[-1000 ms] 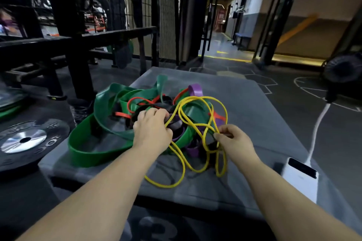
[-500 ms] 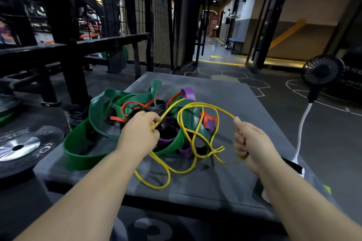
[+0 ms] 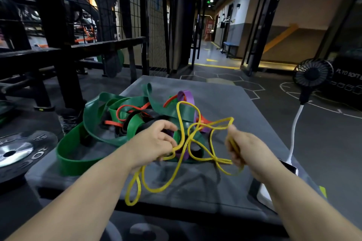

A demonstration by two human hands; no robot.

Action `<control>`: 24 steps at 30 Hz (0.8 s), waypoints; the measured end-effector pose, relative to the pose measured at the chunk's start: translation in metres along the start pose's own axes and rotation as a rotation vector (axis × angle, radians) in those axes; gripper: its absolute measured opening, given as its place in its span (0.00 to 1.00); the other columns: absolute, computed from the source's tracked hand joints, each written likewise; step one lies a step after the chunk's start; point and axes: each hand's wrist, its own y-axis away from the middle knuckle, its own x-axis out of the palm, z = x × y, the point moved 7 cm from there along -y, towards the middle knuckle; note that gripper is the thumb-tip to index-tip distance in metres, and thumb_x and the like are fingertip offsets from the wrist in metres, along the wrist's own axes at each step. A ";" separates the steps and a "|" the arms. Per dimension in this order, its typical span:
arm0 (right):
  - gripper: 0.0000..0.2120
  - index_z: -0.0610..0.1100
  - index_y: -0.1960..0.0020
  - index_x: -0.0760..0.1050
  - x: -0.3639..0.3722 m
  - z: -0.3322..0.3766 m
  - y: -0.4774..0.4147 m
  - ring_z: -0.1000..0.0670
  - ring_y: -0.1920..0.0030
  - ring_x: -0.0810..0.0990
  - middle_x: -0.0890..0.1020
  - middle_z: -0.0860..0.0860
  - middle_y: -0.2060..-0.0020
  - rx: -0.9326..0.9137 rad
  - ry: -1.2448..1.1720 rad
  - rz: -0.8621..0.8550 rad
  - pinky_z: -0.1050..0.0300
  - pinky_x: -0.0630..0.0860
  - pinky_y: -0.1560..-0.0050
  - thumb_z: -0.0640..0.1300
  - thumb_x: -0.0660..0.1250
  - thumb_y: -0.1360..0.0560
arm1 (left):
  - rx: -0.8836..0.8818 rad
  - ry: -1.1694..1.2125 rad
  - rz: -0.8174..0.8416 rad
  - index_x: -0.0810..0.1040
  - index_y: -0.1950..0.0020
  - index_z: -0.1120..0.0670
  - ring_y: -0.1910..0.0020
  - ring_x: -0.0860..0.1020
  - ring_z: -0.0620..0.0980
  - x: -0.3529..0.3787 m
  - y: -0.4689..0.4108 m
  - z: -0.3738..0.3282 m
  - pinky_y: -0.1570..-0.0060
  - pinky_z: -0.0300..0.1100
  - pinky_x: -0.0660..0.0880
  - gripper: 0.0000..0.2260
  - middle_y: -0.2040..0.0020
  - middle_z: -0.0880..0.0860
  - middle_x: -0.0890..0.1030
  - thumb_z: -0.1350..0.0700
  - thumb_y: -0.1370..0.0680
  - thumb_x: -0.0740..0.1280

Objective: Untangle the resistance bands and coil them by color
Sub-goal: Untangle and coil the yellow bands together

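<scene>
Obs.: all the bands lie on the grey box (image 3: 225, 103), knotted into one pile at its middle. None is coiled yet.

- Yellow band (image 3: 178, 115): the thinnest. It lies on top of the pile, with loops trailing off the near side onto bare box. It is probably picked first because it is the least buried.
- Right hand (image 3: 244, 148): fingers curled round a gathered bunch of yellow strands, held to the right of the pile. One strand runs taut from it back into the knot, so the slack is being drawn sideways, away from the rest.
- Left hand (image 3: 156, 143): fingers curled at the pile's near edge, apparently hooking a yellow strand where it crosses. The exact pinch is blurred. It likely serves as an anchor so the pile does not drag along.
- Green bands (image 3: 64, 159): wide, sprawled left, with the red band (image 3: 111, 123) threaded through them. The purple band (image 3: 186, 96) arches at the far side.

Judgement: yellow is still caught under green and purple near the centre.
</scene>
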 end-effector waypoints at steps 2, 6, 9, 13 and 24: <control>0.22 0.44 0.69 0.74 0.003 -0.008 -0.003 0.48 0.75 0.73 0.75 0.50 0.78 0.039 0.175 0.000 0.58 0.72 0.70 0.52 0.60 0.19 | -0.124 -0.085 -0.080 0.71 0.41 0.52 0.59 0.79 0.54 -0.006 -0.003 0.015 0.67 0.42 0.70 0.24 0.55 0.54 0.84 0.56 0.37 0.65; 0.22 0.43 0.67 0.72 0.000 -0.013 -0.006 0.45 0.62 0.78 0.78 0.48 0.70 0.076 0.655 -0.068 0.53 0.71 0.63 0.58 0.62 0.22 | -0.139 -0.192 -0.047 0.74 0.42 0.54 0.59 0.78 0.47 0.000 -0.004 0.013 0.69 0.39 0.66 0.15 0.62 0.47 0.83 0.65 0.25 0.57; 0.29 0.46 0.64 0.73 -0.001 -0.012 -0.002 0.43 0.55 0.78 0.78 0.48 0.64 0.159 0.927 -0.118 0.53 0.70 0.61 0.70 0.54 0.24 | 0.030 -0.197 -0.035 0.79 0.44 0.50 0.70 0.72 0.39 0.009 0.006 -0.011 0.69 0.36 0.65 0.16 0.69 0.45 0.80 0.56 0.28 0.57; 0.30 0.41 0.44 0.71 -0.004 0.011 0.001 0.39 0.42 0.72 0.74 0.43 0.46 -0.105 0.936 -0.354 0.47 0.69 0.45 0.68 0.62 0.27 | 0.203 -0.179 0.245 0.79 0.47 0.49 0.70 0.72 0.38 0.039 0.027 -0.031 0.62 0.30 0.70 0.10 0.70 0.45 0.76 0.60 0.23 0.62; 0.36 0.43 0.50 0.65 0.001 0.020 0.006 0.42 0.46 0.70 0.67 0.50 0.51 -0.173 0.687 -0.372 0.50 0.69 0.51 0.71 0.71 0.39 | 0.240 -0.269 0.132 0.79 0.51 0.47 0.70 0.73 0.37 0.018 0.019 -0.026 0.62 0.30 0.69 0.06 0.71 0.43 0.76 0.57 0.20 0.64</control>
